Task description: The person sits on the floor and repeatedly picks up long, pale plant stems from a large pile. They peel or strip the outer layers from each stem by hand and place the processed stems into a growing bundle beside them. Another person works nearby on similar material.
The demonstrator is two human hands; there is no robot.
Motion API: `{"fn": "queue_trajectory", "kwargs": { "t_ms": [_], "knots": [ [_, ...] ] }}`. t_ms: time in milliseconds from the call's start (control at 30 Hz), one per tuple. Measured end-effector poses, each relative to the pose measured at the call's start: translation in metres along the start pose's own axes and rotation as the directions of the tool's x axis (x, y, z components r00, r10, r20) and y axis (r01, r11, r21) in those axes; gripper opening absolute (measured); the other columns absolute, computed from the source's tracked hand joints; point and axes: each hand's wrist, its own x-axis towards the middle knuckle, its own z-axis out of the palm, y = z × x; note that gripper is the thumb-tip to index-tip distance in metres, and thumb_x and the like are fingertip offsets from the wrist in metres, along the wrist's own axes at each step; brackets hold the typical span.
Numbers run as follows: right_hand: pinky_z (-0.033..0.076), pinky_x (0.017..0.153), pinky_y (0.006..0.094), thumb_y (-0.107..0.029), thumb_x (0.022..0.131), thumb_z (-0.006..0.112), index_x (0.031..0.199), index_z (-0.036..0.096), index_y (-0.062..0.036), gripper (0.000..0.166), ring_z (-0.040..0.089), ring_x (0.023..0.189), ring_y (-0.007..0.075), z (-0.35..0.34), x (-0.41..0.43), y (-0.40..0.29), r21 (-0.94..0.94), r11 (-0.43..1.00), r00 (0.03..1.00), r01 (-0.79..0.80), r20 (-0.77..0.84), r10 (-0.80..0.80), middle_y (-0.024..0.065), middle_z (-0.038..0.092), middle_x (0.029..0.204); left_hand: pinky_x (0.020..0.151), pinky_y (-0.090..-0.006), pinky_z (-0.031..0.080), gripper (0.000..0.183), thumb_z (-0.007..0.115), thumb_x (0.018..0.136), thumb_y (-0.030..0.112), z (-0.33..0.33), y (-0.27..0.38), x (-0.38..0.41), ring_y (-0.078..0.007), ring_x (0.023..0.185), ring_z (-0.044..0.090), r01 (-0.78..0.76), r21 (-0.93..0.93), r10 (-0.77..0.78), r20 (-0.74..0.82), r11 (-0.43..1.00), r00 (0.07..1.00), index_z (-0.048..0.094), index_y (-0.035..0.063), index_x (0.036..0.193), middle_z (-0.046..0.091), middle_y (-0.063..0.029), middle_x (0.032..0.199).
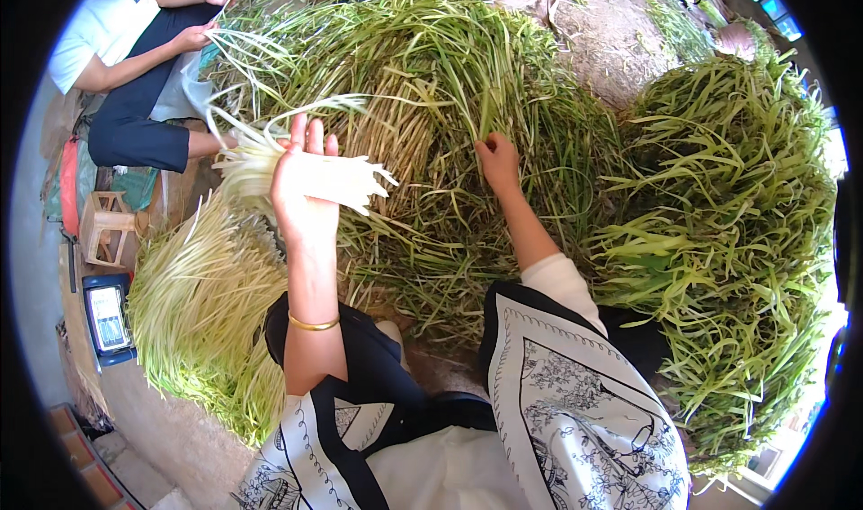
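Observation:
My left hand (303, 173), palm up with a gold-coloured bangle at the wrist, holds a bunch of pale leafy stalks (344, 178); the thumb lies along it and the fingertips point away from me. My right hand (499, 163) pinches a long green blade at the edge of the large heap of green and straw-coloured stalks (391, 126) before me. Below and left of my left hand lies a neat pile of pale yellow-green stalks (202, 294), its leafy ends towards me.
Another tall heap of green leaves (715, 254) rises at the right. A seated person (128, 58) at the upper left handles pale stalks with both hands. At the left stand a small stool (108, 227) and a blue-framed digital scale (108, 318).

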Motion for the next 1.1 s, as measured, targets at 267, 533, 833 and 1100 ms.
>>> {"fn": "queue_trajectory", "kwargs": {
  "t_ms": [267, 533, 833, 1100],
  "knots": [
    [0.046, 0.070, 0.0257, -0.012, 0.089, 0.058, 0.094, 0.059, -0.0006, 0.012, 0.056, 0.071, 0.0100, -0.063, -0.057, -0.033, 0.517, 0.855, 0.968, 0.043, 0.189, -0.164, 0.0033, 0.060, 0.082, 0.052, -0.0272, 0.053, 0.036, 0.063, 0.075, -0.003, 0.020, -0.063, -0.028, -0.0170, 0.059, 0.058, 0.539, 0.301, -0.527, -0.128, 0.787, 0.840, 0.047, -0.0043, 0.107, 0.063, -0.0192, 0.089],
    [0.046, 0.079, 0.0298, -0.005, 0.084, 0.062, 0.094, 0.058, -0.0013, 0.012, 0.058, 0.089, 0.0164, -0.079, -0.125, -0.074, 0.533, 0.798, 0.831, 0.281, 0.280, -0.480, 0.0067, 0.059, 0.094, 0.060, -0.0283, 0.052, 0.017, 0.063, 0.073, -0.009, 0.033, -0.088, -0.056, -0.0184, 0.066, 0.063, 0.540, 0.628, -0.639, -0.087, 0.561, 0.764, 0.063, -0.0082, 0.090, 0.066, -0.0135, 0.081],
    [0.050, 0.070, 0.0327, -0.001, 0.081, 0.059, 0.093, 0.058, -0.0029, 0.012, 0.059, 0.083, 0.0254, -0.081, -0.152, -0.068, 0.286, 0.618, 0.551, 0.732, 0.285, -0.784, 0.0112, 0.057, 0.091, 0.056, -0.0260, 0.054, 0.042, 0.072, 0.068, -0.002, 0.031, -0.062, -0.050, -0.0192, 0.064, 0.060, 0.357, 0.580, -0.459, 0.034, 0.732, 0.888, 0.054, -0.0064, 0.105, 0.061, -0.0165, 0.085],
    [0.048, 0.075, 0.0456, -0.011, 0.082, 0.059, 0.103, 0.061, -0.0009, 0.023, 0.061, 0.087, 0.0340, -0.073, -0.191, 0.166, -0.433, 0.607, 0.399, 0.666, 0.895, 0.200, 0.0161, 0.063, 0.090, 0.067, -0.0302, 0.053, 0.040, 0.069, 0.074, 0.004, 0.011, -0.012, -0.002, -0.0170, 0.068, 0.059, 0.260, 0.295, -0.292, 0.072, 0.920, 0.954, 0.054, -0.0076, 0.109, 0.064, -0.0148, 0.086]
  ]
}}
